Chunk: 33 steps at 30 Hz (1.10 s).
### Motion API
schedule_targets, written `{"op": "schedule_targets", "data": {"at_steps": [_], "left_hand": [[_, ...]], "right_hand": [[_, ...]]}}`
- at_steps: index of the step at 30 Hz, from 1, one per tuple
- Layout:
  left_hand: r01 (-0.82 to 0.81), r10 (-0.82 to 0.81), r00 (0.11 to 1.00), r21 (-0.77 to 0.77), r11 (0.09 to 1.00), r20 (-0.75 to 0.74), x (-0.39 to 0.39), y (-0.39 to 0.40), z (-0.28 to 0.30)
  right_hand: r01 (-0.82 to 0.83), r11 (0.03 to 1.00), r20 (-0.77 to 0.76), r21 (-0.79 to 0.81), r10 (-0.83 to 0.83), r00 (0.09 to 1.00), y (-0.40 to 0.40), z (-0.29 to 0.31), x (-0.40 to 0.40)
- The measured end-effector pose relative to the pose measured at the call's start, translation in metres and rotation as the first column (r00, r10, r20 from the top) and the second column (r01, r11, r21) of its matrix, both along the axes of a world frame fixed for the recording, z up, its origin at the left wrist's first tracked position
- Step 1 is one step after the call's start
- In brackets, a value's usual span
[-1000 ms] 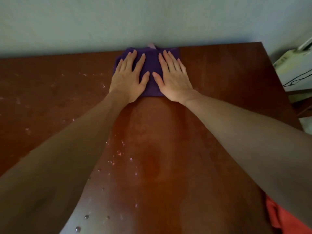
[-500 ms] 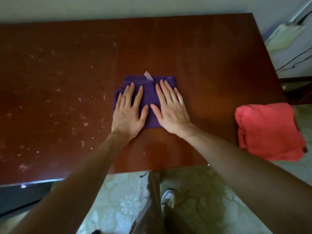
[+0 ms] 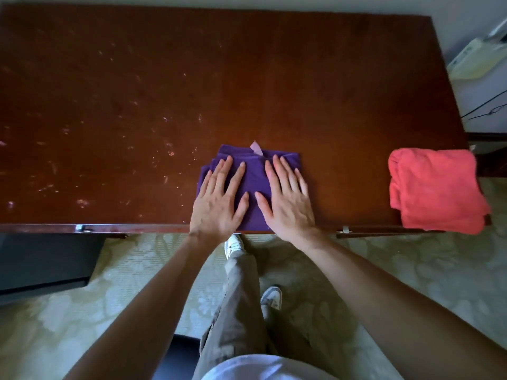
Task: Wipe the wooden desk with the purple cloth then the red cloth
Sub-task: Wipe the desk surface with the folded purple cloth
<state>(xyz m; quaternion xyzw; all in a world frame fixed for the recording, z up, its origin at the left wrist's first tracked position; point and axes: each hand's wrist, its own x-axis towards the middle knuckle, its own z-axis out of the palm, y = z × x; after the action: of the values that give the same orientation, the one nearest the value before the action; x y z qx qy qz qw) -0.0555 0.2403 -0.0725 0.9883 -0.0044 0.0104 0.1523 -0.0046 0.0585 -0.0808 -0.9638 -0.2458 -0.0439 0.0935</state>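
Observation:
A folded purple cloth with a pale tag at its far edge lies at the near edge of the dark wooden desk. My left hand and my right hand press flat on it side by side, fingers straight and spread. A folded red cloth sits on the desk's near right corner, partly over the edge. White specks and droplets dot the left half of the desk.
A wall runs behind the desk. A white appliance with black cables stands to the right. Below the desk edge are patterned carpet, my legs and white shoes, and a dark box at the left.
Both hands have pulled the purple cloth from the desk's far edge back to its near edge. The camera has tilted down, bringing the red cloth and floor into view.

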Motion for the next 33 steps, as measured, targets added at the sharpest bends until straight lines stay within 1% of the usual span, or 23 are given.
{"op": "schedule_targets", "data": {"at_steps": [4,9,15,19,22,24,28,33], "left_hand": [[0.041,-0.041,0.999,0.002,0.999,0.017,0.026,0.022,0.002],[0.015,-0.015,1.0,0.001,1.0,0.01,0.09,0.062,0.0],[0.01,-0.01,1.0,0.007,1.0,-0.001,0.215,0.127,0.002],[0.051,-0.051,0.999,0.03,0.998,-0.009,0.308,0.171,0.005],[0.081,-0.08,0.997,0.05,0.995,-0.022,0.365,0.197,0.005],[0.091,-0.091,0.996,0.056,0.994,-0.005,0.394,0.208,0.005],[0.087,-0.088,0.996,0.072,0.994,0.013,0.417,0.217,0.001],[0.081,-0.08,0.997,0.047,0.996,-0.022,0.384,0.209,-0.006]], "right_hand": [[0.033,0.999,0.009,0.039,-0.034,0.999,0.017,-0.002,0.018],[0.01,0.999,0.007,0.036,-0.01,1.0,0.059,-0.003,0.086],[-0.01,1.0,0.017,0.022,0.01,1.0,0.124,0.003,0.212],[0.026,1.0,0.02,0.009,-0.026,0.999,0.165,0.004,0.297],[0.059,0.998,0.02,0.02,-0.059,0.998,0.19,0.005,0.345],[0.075,0.997,0.034,0.032,-0.076,0.997,0.203,0.007,0.372],[0.113,0.994,0.028,0.007,-0.113,0.993,0.213,0.005,0.39],[0.128,0.992,-0.012,0.001,-0.128,0.992,0.209,-0.004,0.36]]}}
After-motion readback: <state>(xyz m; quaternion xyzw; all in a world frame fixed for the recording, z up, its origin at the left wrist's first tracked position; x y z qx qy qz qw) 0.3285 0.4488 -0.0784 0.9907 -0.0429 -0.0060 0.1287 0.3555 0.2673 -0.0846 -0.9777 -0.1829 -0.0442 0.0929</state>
